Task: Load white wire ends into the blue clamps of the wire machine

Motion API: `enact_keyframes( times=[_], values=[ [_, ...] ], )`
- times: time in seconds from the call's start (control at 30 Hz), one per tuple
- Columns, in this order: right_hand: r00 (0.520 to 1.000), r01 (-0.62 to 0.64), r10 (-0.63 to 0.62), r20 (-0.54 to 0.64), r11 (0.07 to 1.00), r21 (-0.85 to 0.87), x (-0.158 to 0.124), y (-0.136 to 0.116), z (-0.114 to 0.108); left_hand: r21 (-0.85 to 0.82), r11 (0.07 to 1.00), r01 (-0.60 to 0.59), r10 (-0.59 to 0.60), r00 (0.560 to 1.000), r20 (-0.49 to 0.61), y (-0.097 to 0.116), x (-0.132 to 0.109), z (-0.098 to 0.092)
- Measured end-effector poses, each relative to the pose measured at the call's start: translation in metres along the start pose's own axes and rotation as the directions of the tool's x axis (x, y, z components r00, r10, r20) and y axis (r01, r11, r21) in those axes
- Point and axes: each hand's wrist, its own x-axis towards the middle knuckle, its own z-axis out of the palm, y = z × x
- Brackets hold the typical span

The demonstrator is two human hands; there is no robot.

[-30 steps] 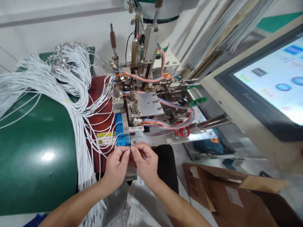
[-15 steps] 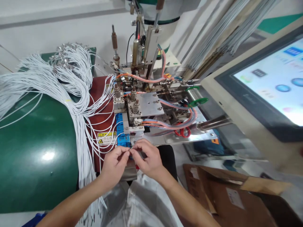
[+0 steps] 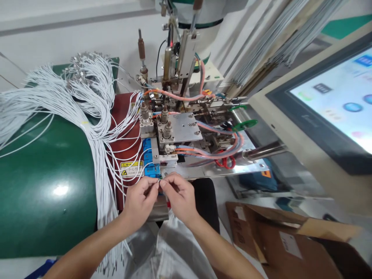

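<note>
My left hand [image 3: 141, 199] is closed in a pinch at the near end of the blue clamp blocks [image 3: 148, 157]. It grips a white cable, mostly hidden by the fingers. My right hand [image 3: 180, 197] pinches at the same spot, thumb against forefinger, on the thin wires [image 3: 160, 179] at that cable's end. The fingertips of both hands nearly meet, and a speck of green shows there. Several white cables [image 3: 124, 150] run from a thick bundle [image 3: 92, 143] across the red plate to the blue blocks.
A bench machine [image 3: 183, 128] with orange and blue air hoses stands just beyond my hands. Its touch screen [image 3: 334, 100] leans in from the right. A green work surface [image 3: 46, 193] lies left, a warning label [image 3: 132, 169] by the blocks. Cardboard boxes [image 3: 279, 240] sit lower right.
Both hands stay pinched together at nearly the same place. The right fingers have shifted slightly, and a bit of green now shows at the fingertips. The view has moved a little.
</note>
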Motion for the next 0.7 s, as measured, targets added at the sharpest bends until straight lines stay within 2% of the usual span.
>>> enact_keyframes(
  times=[0.1, 0.27, 0.37, 0.47, 0.6, 0.7],
  values=[
    [1.000, -0.016, 0.016, -0.004, 1.000, 0.026, -0.004, 0.003, 0.002, -0.097, 0.995, 0.034, -0.035, 0.999, 0.000, -0.003, -0.001, 0.005],
    [0.985, -0.171, 0.171, 0.017, 0.963, 0.207, 0.000, 0.001, -0.003, -0.180, 0.978, 0.105, -0.090, 0.992, 0.087, -0.003, -0.001, 0.004],
    [0.979, -0.203, 0.197, 0.050, 0.961, 0.190, 0.001, 0.002, -0.003, -0.194, 0.975, 0.105, -0.088, 0.992, 0.090, -0.004, -0.002, 0.004],
    [0.993, -0.115, 0.113, 0.029, 0.992, 0.051, 0.002, 0.005, -0.004, -0.209, 0.971, 0.113, -0.097, 0.992, 0.085, -0.005, -0.003, 0.006],
    [0.992, 0.124, -0.126, -0.001, 0.977, -0.171, 0.001, 0.005, -0.008, -0.201, 0.970, 0.137, -0.120, 0.988, 0.095, -0.005, -0.002, 0.007],
    [0.987, 0.157, -0.162, -0.005, 0.960, -0.232, 0.002, 0.009, -0.011, -0.101, 0.982, 0.161, -0.147, 0.981, 0.129, -0.005, 0.002, 0.000]
  ],
)
